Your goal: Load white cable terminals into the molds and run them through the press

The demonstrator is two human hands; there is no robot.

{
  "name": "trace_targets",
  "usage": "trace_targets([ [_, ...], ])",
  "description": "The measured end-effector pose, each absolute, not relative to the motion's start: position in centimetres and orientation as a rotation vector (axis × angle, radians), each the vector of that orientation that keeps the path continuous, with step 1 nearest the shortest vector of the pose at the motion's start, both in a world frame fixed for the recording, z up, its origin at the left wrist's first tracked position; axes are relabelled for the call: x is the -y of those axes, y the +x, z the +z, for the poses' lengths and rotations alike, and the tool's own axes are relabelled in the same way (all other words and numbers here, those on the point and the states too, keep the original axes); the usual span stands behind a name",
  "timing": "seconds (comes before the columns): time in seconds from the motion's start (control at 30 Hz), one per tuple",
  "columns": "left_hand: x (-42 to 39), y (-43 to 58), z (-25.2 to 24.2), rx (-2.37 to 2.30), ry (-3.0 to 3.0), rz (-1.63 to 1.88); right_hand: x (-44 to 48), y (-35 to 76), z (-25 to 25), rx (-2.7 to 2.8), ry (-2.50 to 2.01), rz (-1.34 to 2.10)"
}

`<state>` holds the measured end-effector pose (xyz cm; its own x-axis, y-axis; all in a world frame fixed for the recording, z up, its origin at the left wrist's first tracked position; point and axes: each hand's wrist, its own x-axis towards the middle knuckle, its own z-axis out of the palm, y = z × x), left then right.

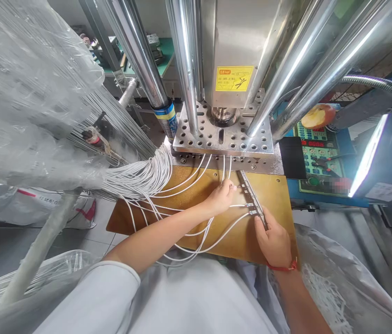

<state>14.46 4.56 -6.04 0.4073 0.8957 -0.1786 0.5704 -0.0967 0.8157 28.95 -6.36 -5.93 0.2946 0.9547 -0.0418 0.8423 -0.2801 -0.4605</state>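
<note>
Both hands at metal strip fixture [250,194] on brass plate [272,195], under the press.
Left hand [221,198] grip pinches a white cable [216,241] end at the strip's upper part. Right hand [274,242] grip presses together on the strip's near end; cable bundle [140,178] lies left of both.

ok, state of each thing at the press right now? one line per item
left hand: fingertips pinching a white cable end at the metal strip
right hand: resting on the near end of the strip, closed on it
metal strip: lying flat on the brass plate, cable ends seated along it
brass plate: flat under the press, cables across it
white cables: bundled at left, fanned out
apple: bitten, on control panel
</note>
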Motion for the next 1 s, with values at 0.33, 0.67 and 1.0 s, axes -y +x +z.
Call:
trace_targets([
  [0.33,-5.0,15.5,-5.9,-1.313,1.735,0.210,6.4,28.7,-6.2,1.648,-2.264,0.418],
  [0.67,-5.2,15.8,-7.0,-1.388,1.799,0.240,6.5,28.8,-6.4,1.621,-2.254,0.417],
  [1.0,-5.3,16.4,-6.8,-1.326,1.539,0.232,7.0,29.1,-6.7,1.690,-2.037,0.415],
])
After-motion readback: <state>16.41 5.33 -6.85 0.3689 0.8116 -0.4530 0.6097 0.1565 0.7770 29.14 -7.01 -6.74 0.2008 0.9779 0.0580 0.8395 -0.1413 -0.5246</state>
